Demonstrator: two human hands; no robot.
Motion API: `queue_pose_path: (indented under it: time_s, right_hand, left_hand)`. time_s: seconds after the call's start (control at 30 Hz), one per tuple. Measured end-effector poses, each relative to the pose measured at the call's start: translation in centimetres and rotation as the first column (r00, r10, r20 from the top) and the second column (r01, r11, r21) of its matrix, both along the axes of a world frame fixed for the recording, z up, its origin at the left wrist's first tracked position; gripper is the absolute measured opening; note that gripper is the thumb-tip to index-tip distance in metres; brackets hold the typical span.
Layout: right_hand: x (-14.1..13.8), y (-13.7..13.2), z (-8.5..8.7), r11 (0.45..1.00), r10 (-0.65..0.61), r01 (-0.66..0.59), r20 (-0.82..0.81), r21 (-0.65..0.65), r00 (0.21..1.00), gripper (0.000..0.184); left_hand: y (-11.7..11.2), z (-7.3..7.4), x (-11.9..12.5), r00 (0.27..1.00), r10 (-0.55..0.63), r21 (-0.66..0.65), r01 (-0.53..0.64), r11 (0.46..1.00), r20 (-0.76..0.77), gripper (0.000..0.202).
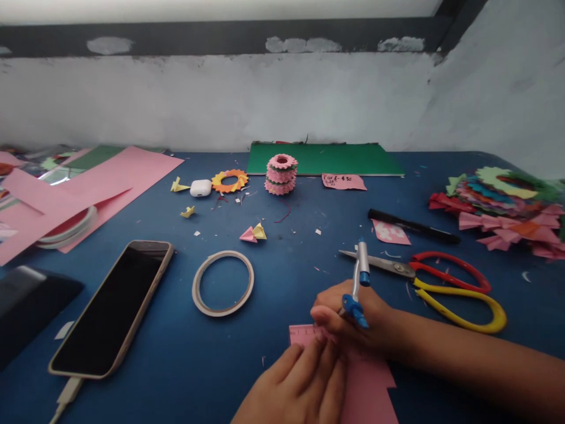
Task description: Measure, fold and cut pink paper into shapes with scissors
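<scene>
My right hand [357, 312] is closed around a blue and silver drawing compass [362, 262]; its lower end is hidden by my fingers. Under both hands lies a sheet of pink paper [366, 388] with a stepped right edge. A strip with ruler markings [304, 333] shows along the top of this paper, and my fingers cover most of it. My left hand [300, 383] rests flat over the strip and the paper, fingers stretched out and pressing down. Just beyond my right wrist are scissors [410, 271] with red and yellow handles, blades parted.
Left of my hands are a tape roll [223, 284], a phone [115, 312] on a cable and pink sheets [132, 171]. Farther back stand a pink folded-paper stack [281, 175], an orange paper ring [229, 181] and a green board [326, 158]. A black pen [415, 227] and paper rings [503, 182] lie right.
</scene>
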State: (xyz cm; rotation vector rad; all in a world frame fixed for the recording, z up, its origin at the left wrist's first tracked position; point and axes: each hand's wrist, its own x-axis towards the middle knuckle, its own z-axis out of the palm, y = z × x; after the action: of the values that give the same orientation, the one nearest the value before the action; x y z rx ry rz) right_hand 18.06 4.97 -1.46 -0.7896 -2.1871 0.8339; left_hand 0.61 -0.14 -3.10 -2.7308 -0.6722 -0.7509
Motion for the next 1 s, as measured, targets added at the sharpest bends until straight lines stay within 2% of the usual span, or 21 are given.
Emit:
queue_pose_path:
  time_s: [0.5,0.8,1.0]
  right_hand:
    - [-0.07,0.01,0.51,0.995,-0.007,-0.004,0.103,0.103,0.995,0.051]
    - [-0.20,-0.06,0.49,0.954,-0.031,-0.009,0.130,0.299,0.991,0.049]
    - [-0.46,0.13,0.41,0.939,0.001,-0.037,0.105,0.343,0.995,0.046]
  left_hand:
    - [-0.02,0.02,-0.29,0.999,-0.022,-0.056,0.020,0.998,-0.042,0.041]
    - [-0.11,0.31,-0.14,0.998,-0.036,-0.134,0.029,0.990,-0.051,0.039]
    - [-0.14,0.44,0.04,0.999,-0.035,-0.141,0.033,0.989,-0.012,0.039]
